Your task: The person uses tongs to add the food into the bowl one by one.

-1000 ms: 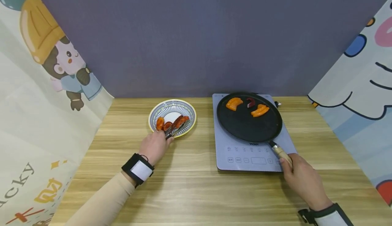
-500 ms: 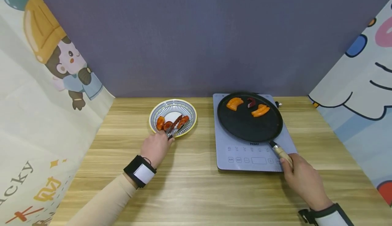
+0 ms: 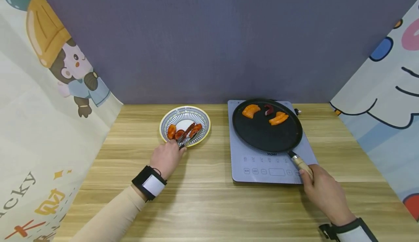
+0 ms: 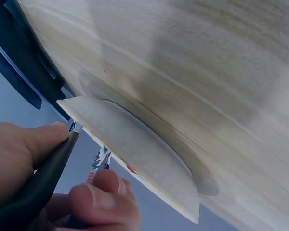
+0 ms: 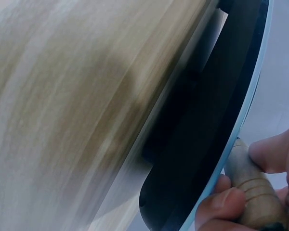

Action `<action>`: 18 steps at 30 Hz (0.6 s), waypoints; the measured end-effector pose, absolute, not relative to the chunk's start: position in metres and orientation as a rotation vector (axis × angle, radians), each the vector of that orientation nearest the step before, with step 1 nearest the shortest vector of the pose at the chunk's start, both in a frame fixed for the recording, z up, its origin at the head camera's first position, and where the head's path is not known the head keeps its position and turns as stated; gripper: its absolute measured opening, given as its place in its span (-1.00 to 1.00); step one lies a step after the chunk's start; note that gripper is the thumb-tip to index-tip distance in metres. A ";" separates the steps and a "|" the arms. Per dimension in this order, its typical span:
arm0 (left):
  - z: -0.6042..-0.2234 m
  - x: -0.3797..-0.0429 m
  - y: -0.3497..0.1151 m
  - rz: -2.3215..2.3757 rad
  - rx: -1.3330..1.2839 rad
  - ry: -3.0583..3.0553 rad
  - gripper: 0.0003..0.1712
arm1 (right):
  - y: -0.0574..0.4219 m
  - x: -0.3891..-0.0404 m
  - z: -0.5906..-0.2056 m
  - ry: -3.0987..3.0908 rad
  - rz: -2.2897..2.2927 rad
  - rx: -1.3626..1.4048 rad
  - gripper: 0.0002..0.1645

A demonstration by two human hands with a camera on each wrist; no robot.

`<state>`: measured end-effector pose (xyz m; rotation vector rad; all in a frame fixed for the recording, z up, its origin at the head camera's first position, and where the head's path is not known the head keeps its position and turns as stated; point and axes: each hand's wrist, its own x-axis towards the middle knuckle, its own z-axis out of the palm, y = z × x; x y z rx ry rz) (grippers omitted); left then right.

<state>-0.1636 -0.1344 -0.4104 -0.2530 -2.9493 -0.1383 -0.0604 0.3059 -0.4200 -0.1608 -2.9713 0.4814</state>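
Note:
In the head view my left hand [image 3: 166, 157] holds tongs [image 3: 187, 142] with dark handles, their metal arms a little apart over the near part of a patterned plate [image 3: 203, 116]. Reddish-orange food pieces, one of them at the left [image 3: 171, 131], lie in the plate near the tips. In the left wrist view, thumb and fingers hold the tongs' dark handle [image 4: 45, 180] beside the plate's underside [image 4: 135, 147]. My right hand [image 3: 325, 193] grips the wooden handle [image 3: 302, 166] of a flat black frying pan [image 3: 266, 136]. Whether the tips touch any food is unclear.
The pan sits on a grey induction cooker [image 3: 258, 176] at the right. Two orange slices, one at the left [image 3: 251, 111] and one at the right [image 3: 278, 118], and a dark red piece [image 3: 268, 110] lie in it. A purple-grey wall [image 3: 209, 52] stands behind the wooden table [image 3: 212, 205].
The tongs' arms have spread apart slightly over the plate, and the reddish piece at the right lies more separate from the dark strip beside it. My right hand and the pan stay put.

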 end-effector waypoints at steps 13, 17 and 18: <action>-0.412 -0.168 -0.137 -0.244 -0.201 -2.991 -0.46 | 0.305 -0.060 -0.421 -2.970 0.481 -0.182 -0.64; -0.410 -0.168 -0.138 -0.256 -0.207 -2.969 -0.46 | 0.305 -0.060 -0.421 -2.971 0.484 -0.179 -0.64; -0.409 -0.169 -0.138 -0.258 -0.210 -2.963 -0.46 | 0.305 -0.060 -0.421 -2.969 0.483 -0.177 -0.64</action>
